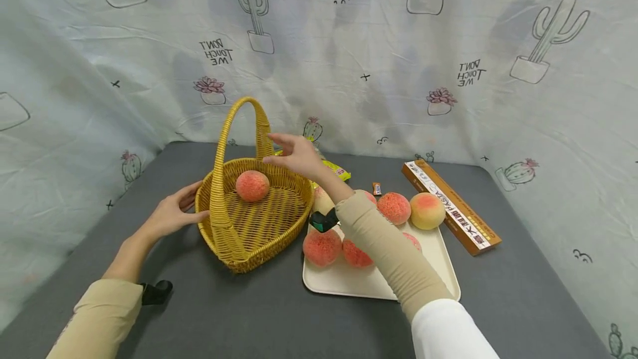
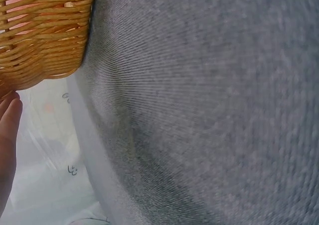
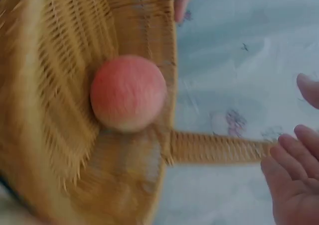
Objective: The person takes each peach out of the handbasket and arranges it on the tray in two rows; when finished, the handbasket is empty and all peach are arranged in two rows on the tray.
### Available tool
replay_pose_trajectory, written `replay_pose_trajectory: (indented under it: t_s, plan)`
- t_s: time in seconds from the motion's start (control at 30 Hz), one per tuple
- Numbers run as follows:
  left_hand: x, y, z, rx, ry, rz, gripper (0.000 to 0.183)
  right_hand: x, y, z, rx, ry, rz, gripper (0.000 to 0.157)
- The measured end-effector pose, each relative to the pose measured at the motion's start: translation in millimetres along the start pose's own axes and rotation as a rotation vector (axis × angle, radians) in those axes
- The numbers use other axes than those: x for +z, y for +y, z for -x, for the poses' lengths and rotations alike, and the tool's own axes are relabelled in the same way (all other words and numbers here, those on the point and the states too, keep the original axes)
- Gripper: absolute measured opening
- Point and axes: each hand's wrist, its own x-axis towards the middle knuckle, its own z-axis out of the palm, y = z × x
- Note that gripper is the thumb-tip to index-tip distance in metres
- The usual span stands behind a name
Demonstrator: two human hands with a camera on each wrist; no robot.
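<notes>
A yellow wicker basket [image 1: 269,215] with a tall arched handle stands on the table, a single reddish peach [image 1: 252,186] inside toward its back left. My left hand [image 1: 171,212] touches the basket's left outer side, fingers extended along the weave; in the left wrist view its fingertips [image 2: 14,103] meet the wicker. Above the basket's back rim, beside the far leg of the handle, my right hand [image 1: 299,154] hovers with fingers and thumb apart and nothing between them. The right wrist view looks down on the peach [image 3: 128,93], with the spread right hand [image 3: 296,175] near the handle.
Right of the basket, a cream tray [image 1: 344,287] carries several peaches [image 1: 427,210], partly hidden by my right forearm. A long pasta box [image 1: 451,206] lies beyond it. Behind are a small wrapped candy [image 1: 376,188] and a yellow packet [image 1: 339,170]. A printed curtain surrounds the table.
</notes>
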Motion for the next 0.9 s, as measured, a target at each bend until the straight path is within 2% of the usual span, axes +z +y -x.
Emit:
replay_pose_trajectory:
  t_s: [0.23,0.37,0.57,0.9]
  plan:
    - [3.0,-1.7,1.4,0.003,0.0,0.029,0.09,37.7,1.3,-27.4,0.057,-0.03,0.035,0.062]
    - [1.4,-1.6,0.5,0.013,0.004,0.041,0.089,47.9,4.0,-36.5,0.079,-0.007,0.073,0.062]
    - [-2.2,-2.4,0.3,0.017,0.011,0.044,0.089,60.8,11.0,-41.2,0.137,0.052,0.004,0.061]
    - [-1.3,-1.1,2.1,0.011,0.021,0.045,0.089,74.5,24.4,-43.7,0.21,0.061,0.025,0.061]
